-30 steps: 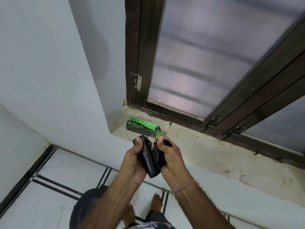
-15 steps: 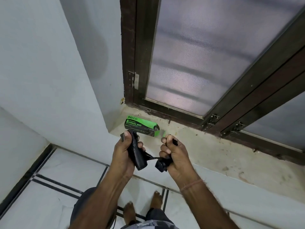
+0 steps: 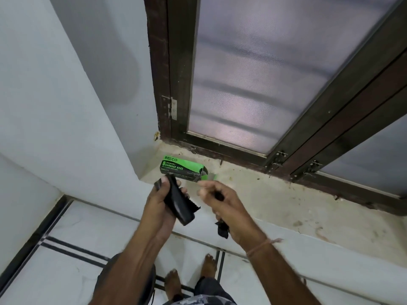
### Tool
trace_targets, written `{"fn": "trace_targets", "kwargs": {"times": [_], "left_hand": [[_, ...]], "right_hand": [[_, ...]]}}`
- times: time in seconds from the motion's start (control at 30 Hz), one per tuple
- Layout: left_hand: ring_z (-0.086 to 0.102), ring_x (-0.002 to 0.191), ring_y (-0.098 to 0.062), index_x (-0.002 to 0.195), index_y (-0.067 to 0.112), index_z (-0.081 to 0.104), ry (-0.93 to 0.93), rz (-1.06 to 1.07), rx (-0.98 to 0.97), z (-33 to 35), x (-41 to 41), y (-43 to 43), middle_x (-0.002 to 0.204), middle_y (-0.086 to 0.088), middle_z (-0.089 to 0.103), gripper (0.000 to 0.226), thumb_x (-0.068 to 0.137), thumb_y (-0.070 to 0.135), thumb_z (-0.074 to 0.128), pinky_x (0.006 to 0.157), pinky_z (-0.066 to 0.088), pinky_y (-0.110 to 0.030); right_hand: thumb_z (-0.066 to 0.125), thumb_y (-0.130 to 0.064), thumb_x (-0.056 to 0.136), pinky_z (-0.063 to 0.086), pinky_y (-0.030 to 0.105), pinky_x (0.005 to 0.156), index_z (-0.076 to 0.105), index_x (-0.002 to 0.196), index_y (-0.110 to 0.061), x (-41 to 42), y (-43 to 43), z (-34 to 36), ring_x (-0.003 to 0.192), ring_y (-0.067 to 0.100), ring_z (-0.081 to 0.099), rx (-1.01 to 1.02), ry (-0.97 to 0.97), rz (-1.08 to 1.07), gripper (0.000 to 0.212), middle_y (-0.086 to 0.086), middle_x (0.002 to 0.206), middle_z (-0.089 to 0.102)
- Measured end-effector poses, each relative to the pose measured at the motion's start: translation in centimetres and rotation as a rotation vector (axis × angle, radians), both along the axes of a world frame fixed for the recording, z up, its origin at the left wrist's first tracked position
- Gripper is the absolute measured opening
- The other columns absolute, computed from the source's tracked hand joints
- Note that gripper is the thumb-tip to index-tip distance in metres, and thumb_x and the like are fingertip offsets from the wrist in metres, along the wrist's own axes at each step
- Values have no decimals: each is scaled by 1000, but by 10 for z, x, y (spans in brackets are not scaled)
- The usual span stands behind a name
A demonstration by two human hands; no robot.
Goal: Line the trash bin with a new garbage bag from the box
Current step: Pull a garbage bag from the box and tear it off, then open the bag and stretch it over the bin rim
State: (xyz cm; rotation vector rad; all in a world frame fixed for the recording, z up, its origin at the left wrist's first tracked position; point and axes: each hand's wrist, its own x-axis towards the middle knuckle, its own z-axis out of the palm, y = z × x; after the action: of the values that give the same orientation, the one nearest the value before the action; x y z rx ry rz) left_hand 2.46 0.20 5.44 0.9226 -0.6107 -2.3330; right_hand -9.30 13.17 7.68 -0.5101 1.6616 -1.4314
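A green and black garbage bag box (image 3: 181, 168) lies on the stone window sill (image 3: 275, 201), its right end open. My left hand (image 3: 161, 201) grips a black roll of garbage bags (image 3: 179, 205) just in front of the box. My right hand (image 3: 222, 203) is closed around a separate folded black bag (image 3: 222, 231), whose end hangs out below the palm. The two black pieces are apart. A dark round trash bin (image 3: 127, 280) stands on the floor below, mostly hidden by my left forearm.
A dark wooden window frame (image 3: 176, 84) with frosted panes rises behind the sill. White walls close in on the left. The white tiled floor (image 3: 66, 249) has dark inlay lines. My bare feet (image 3: 189, 276) stand beside the bin.
The bag and the roll, stretched and joined by a thin strip before, have come apart. My right hand has moved right with the torn-off bag.
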Motion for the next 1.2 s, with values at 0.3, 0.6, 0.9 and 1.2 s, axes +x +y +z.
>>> {"fn": "trace_targets", "kwargs": {"times": [0.3, 0.6, 0.9, 1.2], "left_hand": [[73, 86, -21, 99, 11, 66, -6, -19, 24, 10, -27, 8, 93, -13, 73, 16, 103, 21, 54, 77, 62, -34], [52, 128, -23, 137, 27, 57, -820, -162, -1167, -30, -46, -31, 139, 0, 59, 60, 90, 64, 55, 100, 48, -41], [53, 129, -35, 128, 29, 66, -1259, -600, -1759, -60, -68, -74, 127, -6, 64, 67, 66, 28, 92, 105, 39, -62], [45, 116, -23, 130, 31, 65, -981, -360, -1485, -42, -49, -62, 115, 3, 56, 58, 76, 43, 78, 79, 52, -37]], "right_hand": [[77, -20, 94, 43, 13, 58, 78, 113, -16, 0, -4, -14, 59, 2, 55, -60, 25, -20, 20, 9, 82, 71], [69, -23, 99, 32, 20, 44, 76, 122, -24, -55, 17, -27, 49, 10, 34, -111, -129, -207, 24, 9, 81, 68], [67, -21, 101, 34, 20, 45, 76, 122, -25, -93, 20, -35, 52, 10, 35, -29, -104, -270, 24, 0, 87, 75], [67, -24, 101, 37, 19, 46, 75, 120, -32, -107, 14, -36, 50, 5, 41, -7, 39, -183, 22, -12, 71, 66]]}}
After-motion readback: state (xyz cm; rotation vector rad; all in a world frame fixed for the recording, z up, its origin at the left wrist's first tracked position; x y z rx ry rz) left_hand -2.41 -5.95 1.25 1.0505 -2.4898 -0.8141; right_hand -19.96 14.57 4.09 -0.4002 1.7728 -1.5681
